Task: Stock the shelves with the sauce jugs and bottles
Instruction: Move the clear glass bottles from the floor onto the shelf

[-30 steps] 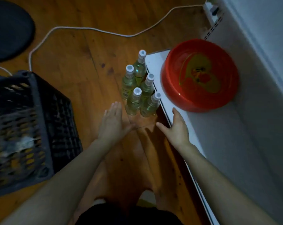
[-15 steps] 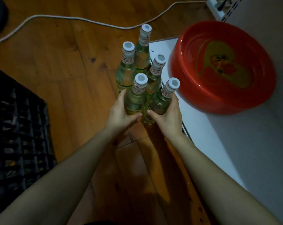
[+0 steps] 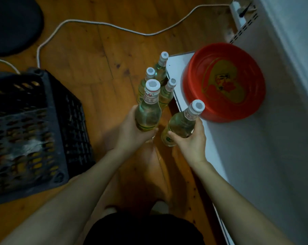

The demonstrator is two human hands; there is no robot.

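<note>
My left hand [image 3: 131,133] grips a clear glass bottle [image 3: 148,112] with a white cap, lifted off the floor. My right hand [image 3: 190,138] holds a second such bottle [image 3: 182,123], tilted to the right near the white shelf [image 3: 238,147]. Three more bottles [image 3: 163,82] of pale liquid stand on the wooden floor just beyond, beside the shelf's front corner.
A red round basin [image 3: 224,82] sits on the low white shelf at the right. A black plastic crate [image 3: 34,131] stands on the floor at the left. A white cable [image 3: 100,23] runs across the floor to a power strip [image 3: 241,13].
Both hands closed on the two nearest bottles and lifted them up and toward me. The other three bottles stayed on the floor.
</note>
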